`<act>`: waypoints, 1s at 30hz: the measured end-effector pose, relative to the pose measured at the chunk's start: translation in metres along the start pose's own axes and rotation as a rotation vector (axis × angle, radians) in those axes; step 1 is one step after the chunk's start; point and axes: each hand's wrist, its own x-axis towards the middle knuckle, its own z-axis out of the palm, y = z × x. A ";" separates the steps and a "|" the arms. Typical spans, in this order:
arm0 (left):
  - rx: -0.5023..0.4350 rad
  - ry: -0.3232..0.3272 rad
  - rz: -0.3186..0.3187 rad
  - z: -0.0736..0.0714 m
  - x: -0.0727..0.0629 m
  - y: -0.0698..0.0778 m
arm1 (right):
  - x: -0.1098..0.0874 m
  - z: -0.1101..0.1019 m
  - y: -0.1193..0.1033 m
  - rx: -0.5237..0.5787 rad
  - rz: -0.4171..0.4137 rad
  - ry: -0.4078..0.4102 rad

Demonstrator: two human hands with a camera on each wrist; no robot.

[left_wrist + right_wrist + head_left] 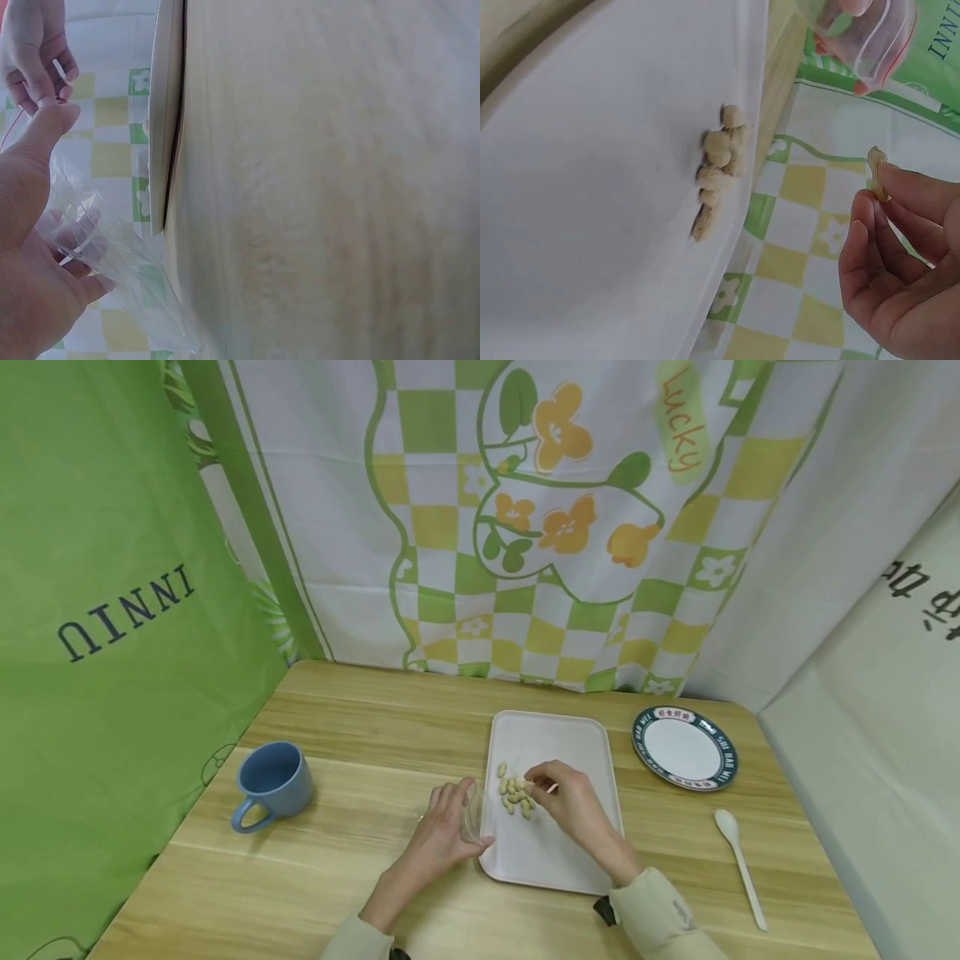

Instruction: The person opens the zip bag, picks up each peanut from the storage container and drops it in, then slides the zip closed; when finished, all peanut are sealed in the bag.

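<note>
A clear plastic zip bag [142, 281] with a red line along its mouth is held by my left hand [444, 828], whose thumb and fingers spread around the mouth beside the tray's left edge. Between thumb and fingertips, my right hand [576, 803] pinches an unshelled peanut [877, 174], lifted above the tray. Several peanuts [514, 793] lie in a small pile on the white tray [555, 864], just left of the right hand. In the right wrist view the pile [718, 150] sits near the tray's rim. Whether the bag holds anything cannot be told.
A blue mug [276, 779] stands on the left of the wooden table [337, 852]. To the right of the tray are a white plate with a dark patterned rim [685, 748] and a white spoon [741, 868]. Printed curtains [525, 527] close off the back and sides.
</note>
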 end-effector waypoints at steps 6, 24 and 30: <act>-0.006 -0.012 0.002 -0.001 0.000 0.000 | -0.001 0.002 -0.017 0.025 -0.077 -0.025; -0.008 -0.014 0.025 -0.001 -0.002 0.000 | -0.007 0.015 -0.037 -0.021 -0.174 -0.114; -0.011 -0.007 0.023 0.000 -0.002 0.000 | -0.009 0.021 -0.039 -0.057 -0.161 -0.129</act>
